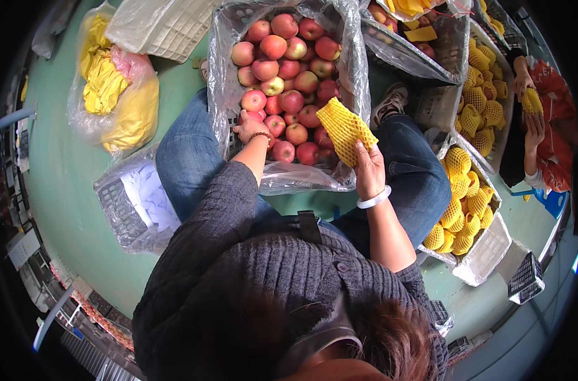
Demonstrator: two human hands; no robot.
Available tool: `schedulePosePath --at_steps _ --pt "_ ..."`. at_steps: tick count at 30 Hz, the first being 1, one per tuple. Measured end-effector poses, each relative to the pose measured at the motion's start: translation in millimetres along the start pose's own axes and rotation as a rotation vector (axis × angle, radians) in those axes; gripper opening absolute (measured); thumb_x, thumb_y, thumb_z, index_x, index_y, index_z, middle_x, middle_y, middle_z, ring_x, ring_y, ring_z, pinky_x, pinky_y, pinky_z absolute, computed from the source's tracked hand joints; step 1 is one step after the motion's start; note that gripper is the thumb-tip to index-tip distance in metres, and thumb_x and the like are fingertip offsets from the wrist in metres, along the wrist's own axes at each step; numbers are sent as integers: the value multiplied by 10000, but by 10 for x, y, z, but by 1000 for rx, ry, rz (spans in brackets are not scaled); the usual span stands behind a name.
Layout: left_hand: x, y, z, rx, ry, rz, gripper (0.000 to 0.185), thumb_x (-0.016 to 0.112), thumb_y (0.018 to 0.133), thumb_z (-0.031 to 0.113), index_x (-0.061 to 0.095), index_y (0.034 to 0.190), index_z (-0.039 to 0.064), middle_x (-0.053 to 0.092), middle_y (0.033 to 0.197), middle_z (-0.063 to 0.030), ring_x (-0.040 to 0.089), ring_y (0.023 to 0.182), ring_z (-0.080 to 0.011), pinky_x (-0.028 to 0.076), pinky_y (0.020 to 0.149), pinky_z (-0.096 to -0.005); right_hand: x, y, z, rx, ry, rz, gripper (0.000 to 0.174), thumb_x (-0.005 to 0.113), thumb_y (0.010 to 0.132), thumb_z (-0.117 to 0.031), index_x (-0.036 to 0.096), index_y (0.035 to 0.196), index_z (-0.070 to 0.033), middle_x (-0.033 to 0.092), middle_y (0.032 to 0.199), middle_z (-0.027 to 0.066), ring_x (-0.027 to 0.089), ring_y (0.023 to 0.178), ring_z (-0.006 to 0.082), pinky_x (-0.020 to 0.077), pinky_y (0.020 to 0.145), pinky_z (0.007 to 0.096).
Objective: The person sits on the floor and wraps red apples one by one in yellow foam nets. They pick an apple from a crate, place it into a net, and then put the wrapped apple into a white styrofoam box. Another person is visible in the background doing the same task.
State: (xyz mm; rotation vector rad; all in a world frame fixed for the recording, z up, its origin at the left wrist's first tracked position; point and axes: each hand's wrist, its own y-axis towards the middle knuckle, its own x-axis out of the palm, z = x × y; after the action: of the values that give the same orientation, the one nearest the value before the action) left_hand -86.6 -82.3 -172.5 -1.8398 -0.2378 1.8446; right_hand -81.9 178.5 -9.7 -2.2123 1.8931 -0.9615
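Red and yellow-green apples (291, 101) fill much of a plastic-lined crate (360, 90) between my knees. At the crate's left side, my left hand (251, 128) reaches down among the apples, its fingers against one of them. The hand itself covers part of that apple, so its grip is not plain. My right hand (370, 166) pinches the lower end of a yellow foam net sleeve (345, 131) over the crate's right side. The sleeve looks flat, with no fruit in it.
To the right stand crates of yellow-netted fruit (465, 200) and a tilted apple crate (412, 52). On the left are a bag of yellow sleeves (105, 90) and a lined basket with pale purple sheets (148, 195). A co-worker (548, 124) handles a netted fruit at far right.
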Motion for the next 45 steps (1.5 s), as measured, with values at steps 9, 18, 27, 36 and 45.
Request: schedulePosePath --at_steps 9,18,27,36,45 --pt "-49 41 -261 446 258 90 827 784 735 371 319 1401 214 598 1088 -283 642 966 -389 537 825 -439 -205 27 371 -81 -214 85 303 489 976 -189 568 1189 11 652 1064 91 598 947 155 468 864 295" --pt "-48 -13 -115 397 253 23 837 730 661 602 493 1176 -14 654 1074 -221 646 996 -375 512 867 -449 -133 69 220 -196 -451 73 301 475 999 -208 556 1207 -6 643 1052 37 572 944 107 459 872 280" --pt "-882 -1712 -13 1468 -463 16 872 816 669 259 353 1365 11 499 1242 -218 505 1142 -384 403 995 -447 90 -171 24 -186 -373 40 431 640 914 -206 496 1255 14 627 1077 80 614 939 127 517 777 259" --pt "-1275 -2241 -301 1652 -549 236 872 773 687 180 310 1412 37 389 1342 -218 426 1225 -402 360 1043 -459 469 -780 -130 -429 -250 107 770 869 671 -286 471 1252 25 585 1189 143 600 1059 205 496 924 333" --pt "-1905 -2300 -493 1376 -1028 -622 498 343 1023 353 438 1335 -23 477 1332 -147 509 1200 -252 405 1036 -387 186 -1425 -684 -137 287 -474 780 826 706 -175 419 1351 -14 532 1293 88 541 1154 171 427 1016 333"
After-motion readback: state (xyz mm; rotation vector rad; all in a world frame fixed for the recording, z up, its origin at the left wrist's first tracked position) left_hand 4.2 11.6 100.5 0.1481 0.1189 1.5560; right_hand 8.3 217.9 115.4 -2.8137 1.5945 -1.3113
